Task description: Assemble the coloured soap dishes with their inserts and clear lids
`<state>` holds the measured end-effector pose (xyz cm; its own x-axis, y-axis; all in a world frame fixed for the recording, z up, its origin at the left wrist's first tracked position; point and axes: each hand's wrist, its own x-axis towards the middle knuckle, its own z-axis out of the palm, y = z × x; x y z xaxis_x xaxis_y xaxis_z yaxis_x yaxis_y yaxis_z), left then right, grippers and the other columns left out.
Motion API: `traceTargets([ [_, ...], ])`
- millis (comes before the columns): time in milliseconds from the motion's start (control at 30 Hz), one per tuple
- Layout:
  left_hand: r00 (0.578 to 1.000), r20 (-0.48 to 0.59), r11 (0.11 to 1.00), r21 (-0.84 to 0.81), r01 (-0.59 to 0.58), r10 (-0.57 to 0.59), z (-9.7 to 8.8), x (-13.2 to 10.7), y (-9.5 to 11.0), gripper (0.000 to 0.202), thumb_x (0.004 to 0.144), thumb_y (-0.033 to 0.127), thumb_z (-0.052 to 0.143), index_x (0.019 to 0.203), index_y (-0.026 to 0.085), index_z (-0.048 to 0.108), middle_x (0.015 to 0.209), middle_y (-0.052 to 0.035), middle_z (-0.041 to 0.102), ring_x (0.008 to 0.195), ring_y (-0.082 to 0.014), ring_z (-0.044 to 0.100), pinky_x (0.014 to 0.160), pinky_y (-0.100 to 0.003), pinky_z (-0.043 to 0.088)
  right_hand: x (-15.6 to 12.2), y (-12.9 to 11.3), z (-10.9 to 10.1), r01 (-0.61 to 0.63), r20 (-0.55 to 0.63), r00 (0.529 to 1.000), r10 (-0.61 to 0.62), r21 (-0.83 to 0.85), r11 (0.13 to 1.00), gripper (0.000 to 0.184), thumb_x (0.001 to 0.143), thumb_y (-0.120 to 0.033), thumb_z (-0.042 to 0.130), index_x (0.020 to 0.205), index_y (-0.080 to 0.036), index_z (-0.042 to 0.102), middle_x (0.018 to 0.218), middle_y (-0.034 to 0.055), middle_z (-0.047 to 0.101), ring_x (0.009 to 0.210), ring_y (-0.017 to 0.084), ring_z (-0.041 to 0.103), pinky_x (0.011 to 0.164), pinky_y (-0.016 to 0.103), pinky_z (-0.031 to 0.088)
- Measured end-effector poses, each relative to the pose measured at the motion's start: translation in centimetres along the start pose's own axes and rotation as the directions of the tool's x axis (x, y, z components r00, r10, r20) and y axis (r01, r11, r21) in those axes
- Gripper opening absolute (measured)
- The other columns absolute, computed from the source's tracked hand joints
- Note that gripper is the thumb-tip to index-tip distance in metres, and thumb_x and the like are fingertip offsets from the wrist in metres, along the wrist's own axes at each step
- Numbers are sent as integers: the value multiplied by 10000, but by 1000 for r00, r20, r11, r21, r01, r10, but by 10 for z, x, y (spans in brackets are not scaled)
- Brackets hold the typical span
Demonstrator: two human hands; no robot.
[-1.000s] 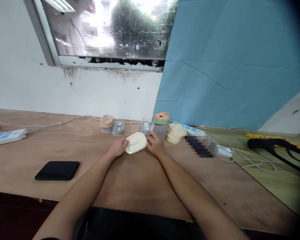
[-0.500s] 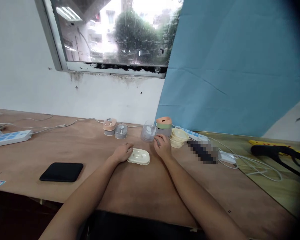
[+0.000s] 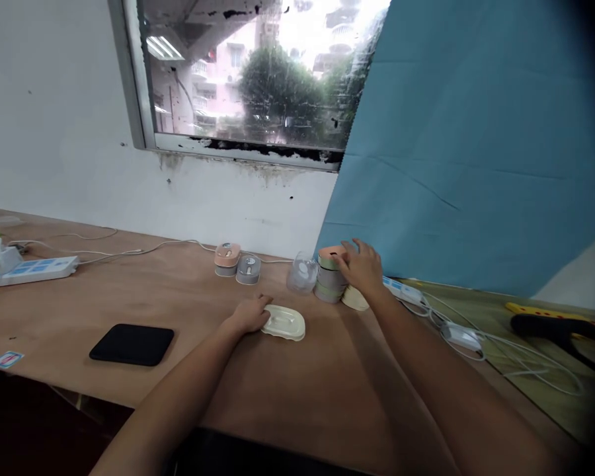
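Observation:
An oval cream plastic tray with a recessed middle lies on the table. My left hand rests at its left end, fingers closed on the edge. Farther back, my right hand reaches over the right side of a stack of oval plastic rings in orange, green and grey. Its fingers are spread, with the thumb beside the top orange piece; firm contact cannot be made out. Cream plastic pieces stand right of the stack, partly hidden beneath my right hand. Clear plastic covers stand on the stack's left.
Two small lidded boxes, one orange and grey, one grey, stand near the wall. A black phone-like slab lies at left. Power strips, white cables, an adapter and a black-handled tool lie on the sides.
My right hand has moved from the clear covers right and up to the coloured stack, and its fingers have spread. My left hand stays at the tray. The camera view has shifted slightly.

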<state>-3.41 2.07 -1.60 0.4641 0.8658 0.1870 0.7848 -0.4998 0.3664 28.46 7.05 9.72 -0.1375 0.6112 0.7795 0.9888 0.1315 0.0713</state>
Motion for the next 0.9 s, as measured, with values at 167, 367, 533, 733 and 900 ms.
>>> traceTargets([
  [167, 1000, 6, 1000, 14, -3, 3, -3, -1, 1, 491, 812, 245, 438, 1298, 198, 500, 1239, -113, 578, 1052, -269, 615, 930, -359, 455, -2, 7, 13, 38, 131, 991, -39, 11, 999, 370, 907, -428, 432, 1083, -173, 635, 1280, 162, 525, 1041, 306, 539, 841, 436, 442],
  [367, 1000, 5, 1000, -1, -9, 9, -3, -1, 1, 468, 824, 247, 447, 1284, 188, 507, 1250, -104, 573, 1055, -257, 607, 934, -356, 454, -3, 1, 9, 117, -62, 992, -107, 212, 970, 301, 916, -358, 428, 944, -156, 650, 1131, 165, 595, 1087, 288, 532, 926, 426, 440],
  [533, 976, -210, 972, -208, -106, 61, 0, 1, 0, 506, 876, 325, 471, 1351, 163, 417, 1228, -109, 582, 1008, -207, 605, 930, -337, 460, -51, -34, 0, 258, -250, 956, -154, 465, 847, 236, 913, -386, 466, 940, -209, 620, 1084, 114, 629, 1182, 275, 518, 996, 450, 426],
  [733, 888, -459, 902, -369, -225, 33, -6, 0, 4, 799, 827, 356, 589, 1474, 173, 158, 1275, -139, 556, 663, -115, 572, 710, -298, 509, -124, -86, 7, 234, -174, 972, -158, 747, 622, 263, 955, -420, 349, 949, -251, 550, 1010, 99, 657, 1038, 254, 616, 841, 390, 511],
  [900, 840, -543, 923, -315, -221, 16, -12, -5, 14, 457, 900, 325, 483, 1332, 181, 451, 1094, -87, 669, 689, -120, 592, 709, -266, 489, -131, -99, 0, 113, -117, 992, -35, 775, 622, 410, 951, -520, 280, 817, -216, 521, 757, 65, 601, 677, 207, 579, 594, 341, 455],
])
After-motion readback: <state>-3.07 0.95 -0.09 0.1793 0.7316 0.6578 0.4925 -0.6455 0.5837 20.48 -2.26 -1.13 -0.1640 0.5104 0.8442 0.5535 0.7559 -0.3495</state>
